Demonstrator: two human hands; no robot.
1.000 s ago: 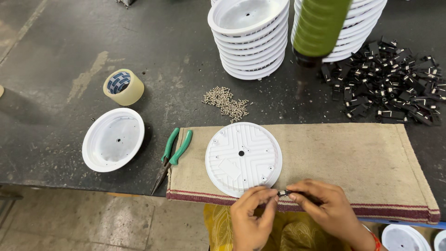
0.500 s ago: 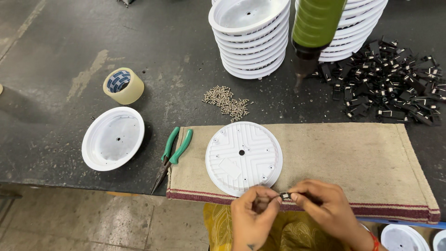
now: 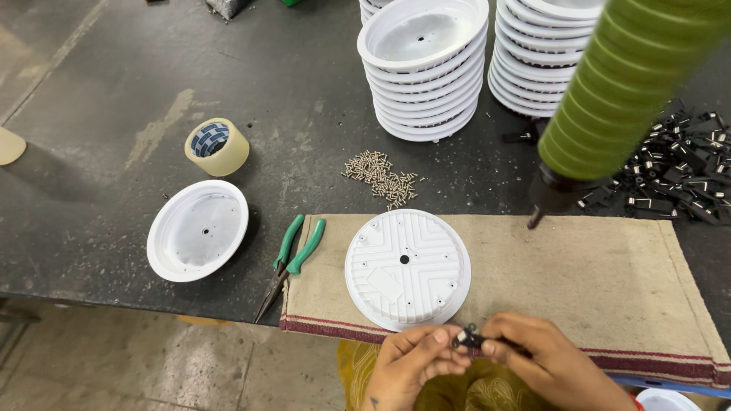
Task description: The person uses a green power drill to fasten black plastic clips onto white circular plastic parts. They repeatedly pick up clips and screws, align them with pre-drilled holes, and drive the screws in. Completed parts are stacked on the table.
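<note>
While pinching, left hand (image 3: 415, 361) and right hand (image 3: 533, 361) share a black clip (image 3: 466, 337).

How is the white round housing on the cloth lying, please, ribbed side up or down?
Ribbed side up: the white round housing shows its ribs.

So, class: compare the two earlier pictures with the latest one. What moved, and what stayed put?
The hanging green screwdriver has dropped lower, its tip now near the mat's far edge. Both hands, left and right, still pinch the small black clip between their fingers, shifting it only slightly. The white disc, pliers, tape roll, screws and loose white housing stayed put.
</note>
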